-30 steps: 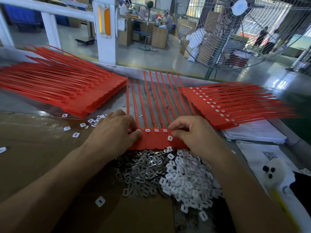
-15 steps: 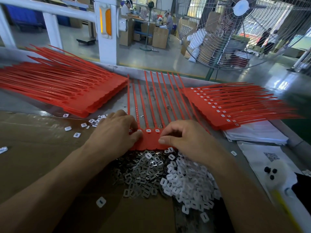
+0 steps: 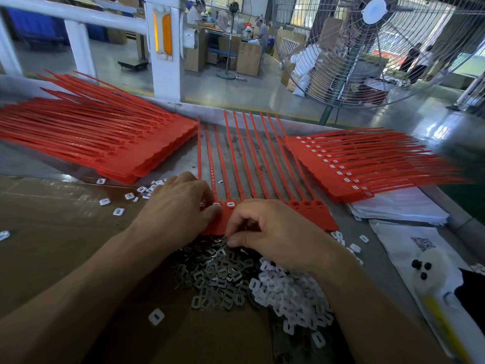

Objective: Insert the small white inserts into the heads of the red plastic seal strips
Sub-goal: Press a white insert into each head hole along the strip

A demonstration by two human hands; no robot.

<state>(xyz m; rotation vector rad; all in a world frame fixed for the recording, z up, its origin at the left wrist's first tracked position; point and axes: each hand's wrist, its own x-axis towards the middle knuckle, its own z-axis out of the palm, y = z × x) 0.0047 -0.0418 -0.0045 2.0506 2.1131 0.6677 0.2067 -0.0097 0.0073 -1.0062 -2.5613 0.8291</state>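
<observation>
Left hand (image 3: 178, 208): fingers curled down, pressing the red strip sheet (image 3: 309, 216) flat on the bench (image 3: 170, 164).
Right hand (image 3: 273, 229): grip curled at the metal clip pile (image 3: 217, 271) — contents hidden.
White inserts (image 3: 291, 292): heaped beside the clips — two sit in heads.

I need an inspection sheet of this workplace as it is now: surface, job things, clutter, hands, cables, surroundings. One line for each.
Surface: metal bench, brown cardboard sheet over its near left part.
Job's things: joined sheet of red seal strips in the middle, two white inserts seen seated, three heads at its right end empty; unfilled red stack on the left; filled stack on the right; pile of white inserts; pile of grey metal clips.
Clutter: stray inserts on the cardboard; white bags on the right.
Hands: left hand presses on the sheet; right hand, fingers curled, reaches over the piles.
Cables: nothing seen.
Surroundings: large floor fan, white post, workers at far tables.
</observation>
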